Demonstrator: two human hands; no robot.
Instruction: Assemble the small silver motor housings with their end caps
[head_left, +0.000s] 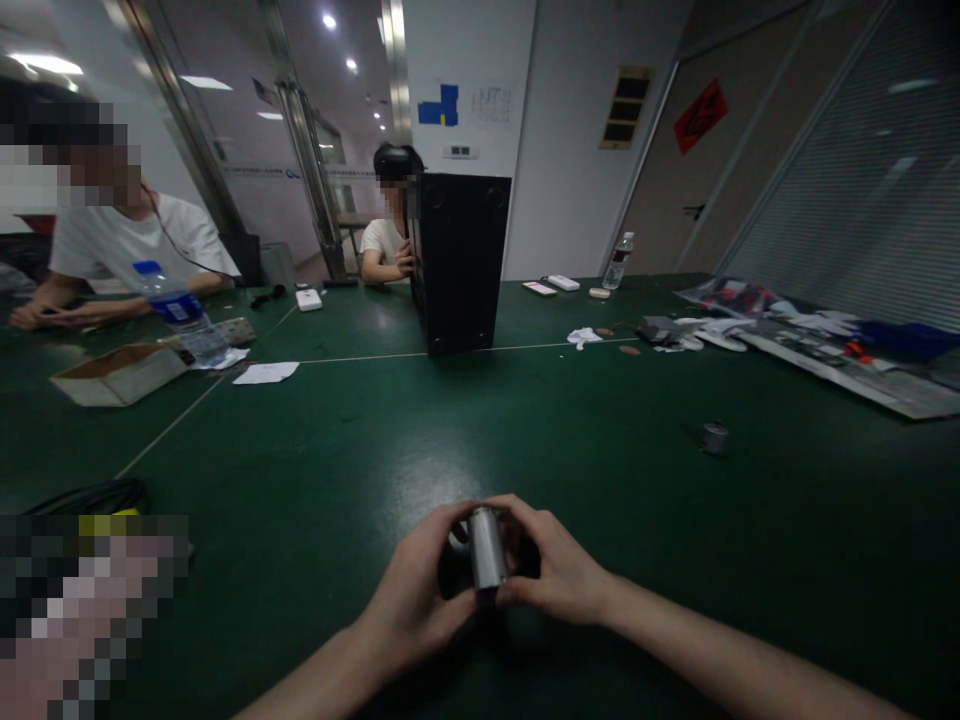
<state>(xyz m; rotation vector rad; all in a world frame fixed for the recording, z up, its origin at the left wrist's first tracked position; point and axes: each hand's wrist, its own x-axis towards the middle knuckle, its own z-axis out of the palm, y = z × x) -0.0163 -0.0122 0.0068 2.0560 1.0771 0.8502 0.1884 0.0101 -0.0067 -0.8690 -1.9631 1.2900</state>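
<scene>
A silver metal cylinder (487, 548), much like a small electric motor, is held near the front middle of the green table (360, 440). My left hand (420, 585) curls around its left side, thumb at the near end and fingers at the far end. From the right, my right hand (559, 570) grips it the same way, with thumb and fingertips on its ends. Part of the cylinder's surface is hidden behind my fingers. Further right on the table stands a smaller grey cylindrical part (714, 437), apart from both hands.
A tall black box (465, 265) stands mid-table, with a person's hand (405, 258) on its side. Another person (142, 240) sits at left, near a water bottle (180, 310) and an open box (120, 375). Cables (90, 495) lie front left; a cluttered board (840, 365) lies at right.
</scene>
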